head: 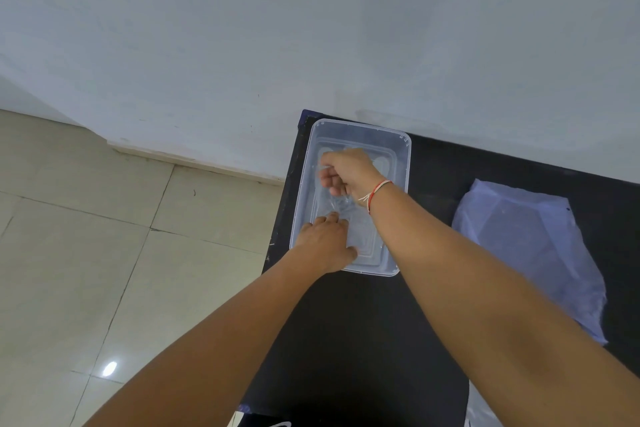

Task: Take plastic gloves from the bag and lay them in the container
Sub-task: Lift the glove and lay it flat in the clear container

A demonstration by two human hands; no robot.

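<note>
A clear rectangular plastic container stands at the far left corner of the black table. Both hands are inside it. My left hand lies flat, fingers spread, pressing on a thin clear plastic glove at the container's near end. My right hand is curled over the far end, fingers pinched on the same crinkled glove film. A red and white thread band circles the right wrist. The translucent plastic bag lies flat on the table to the right.
The black table ends just left of the container, with beige floor tiles below. A pale wall rises right behind the table. Another bit of clear plastic shows at the bottom edge.
</note>
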